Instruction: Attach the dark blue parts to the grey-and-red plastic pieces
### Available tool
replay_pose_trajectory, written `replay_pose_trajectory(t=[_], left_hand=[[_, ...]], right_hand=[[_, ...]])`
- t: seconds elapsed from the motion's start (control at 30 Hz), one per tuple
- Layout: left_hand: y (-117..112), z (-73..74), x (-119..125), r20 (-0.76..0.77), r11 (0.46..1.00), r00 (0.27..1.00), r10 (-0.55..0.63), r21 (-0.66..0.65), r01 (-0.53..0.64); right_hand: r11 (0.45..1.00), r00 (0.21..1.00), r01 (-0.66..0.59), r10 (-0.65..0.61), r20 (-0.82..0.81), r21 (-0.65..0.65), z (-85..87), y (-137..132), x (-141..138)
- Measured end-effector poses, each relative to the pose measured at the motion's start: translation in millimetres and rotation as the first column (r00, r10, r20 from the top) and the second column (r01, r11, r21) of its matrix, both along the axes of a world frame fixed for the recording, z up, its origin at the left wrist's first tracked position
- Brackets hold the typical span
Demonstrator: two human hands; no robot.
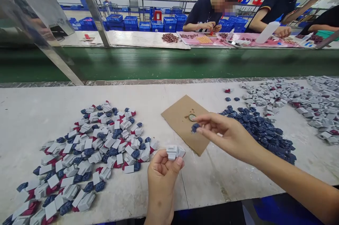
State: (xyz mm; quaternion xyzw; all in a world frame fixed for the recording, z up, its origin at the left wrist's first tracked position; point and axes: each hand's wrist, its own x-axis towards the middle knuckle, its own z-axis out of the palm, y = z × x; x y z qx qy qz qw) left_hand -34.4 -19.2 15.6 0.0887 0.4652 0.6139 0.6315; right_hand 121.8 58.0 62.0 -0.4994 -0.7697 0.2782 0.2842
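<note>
Between the thumb and fingers of my left hand is a small light-grey plastic piece. My right hand pinches a small dark-blue plastic piece above a square of brown cardboard. On the cardboard lies a bottle cap with brown drops around it; my right fingertips are close beside the cap. A heap of dark-blue pieces spreads behind my right forearm. To the left lies a pile of joined pieces in grey, blue and dark red.
Many grey pieces cover the table's far right. A green conveyor belt runs beyond the white table, with a metal post at left. Across it, a person and others work near a white squeeze bottle. Blue crates stand behind.
</note>
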Motion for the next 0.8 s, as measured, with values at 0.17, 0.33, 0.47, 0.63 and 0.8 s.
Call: replay_pose_trajectory(t=[0.17, 0.33, 0.47, 0.63, 0.8], left_hand=[[-4, 9.2, 5, 0.022, 0.998, 0.999, -0.044, 0.041, 0.043], [-8, 16.2, 8, 0.011, 0.999, 0.999, -0.04, 0.005, 0.039], [-10, 19.2, 9, -0.003, 0.999, 0.999, -0.033, 0.007, 0.033], [-11, 22.3, 11, -0.03, 0.998, 0.999, -0.032, 0.05, 0.034], [-12, 22.5, 12, -0.069, 0.995, 0.997, -0.025, 0.093, 0.031]], right_hand=[[0.989, 0.989, -0.044, 0.023, -0.146, -0.142, 21.1, -27, -11], [0.956, 0.964, -0.059, -0.021, -0.264, -0.289, 20.9, -28, -10], [0.934, 0.946, -0.088, -0.03, -0.322, -0.346, 22.8, -31, -9], [0.975, 0.98, -0.062, 0.019, -0.198, -0.212, 24.5, -37, -9], [0.996, 0.985, -0.093, 0.094, -0.142, 0.01, 22.4, -41, -9]])
